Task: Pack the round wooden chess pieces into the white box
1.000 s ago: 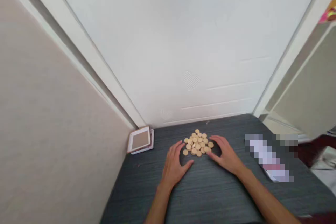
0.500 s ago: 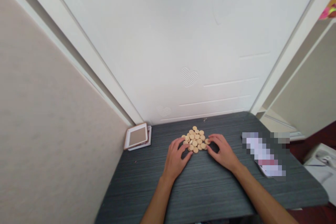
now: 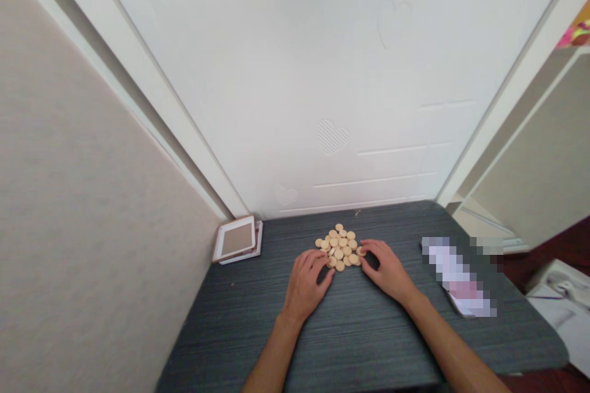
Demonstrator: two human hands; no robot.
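A heap of pale round wooden discs (image 3: 340, 245) lies loosely on the dark desk, some overlapping. At its front left edge, my left hand (image 3: 306, 281) is curved with thumb and fingers apart, the fingertips touching discs on that side. My right hand (image 3: 385, 270) curves round the right edge of the heap, thumb and forefinger apart. One disc (image 3: 361, 251) lies by its fingertips; I cannot make out whether it is pressed. Neither hand lifts anything off the desk.
Two stacked frames or shallow trays (image 3: 237, 239) lie at the desk's back left corner. A blurred-out flat object, perhaps a phone (image 3: 461, 282), rests at the right. A white door panel with embossed hearts (image 3: 332, 137) rises behind the dark desk (image 3: 364, 331).
My left hand's fingers have drawn back a little, uncovering discs at the heap's left side. The right hand stays by the right edge. The whole view has shifted slightly.
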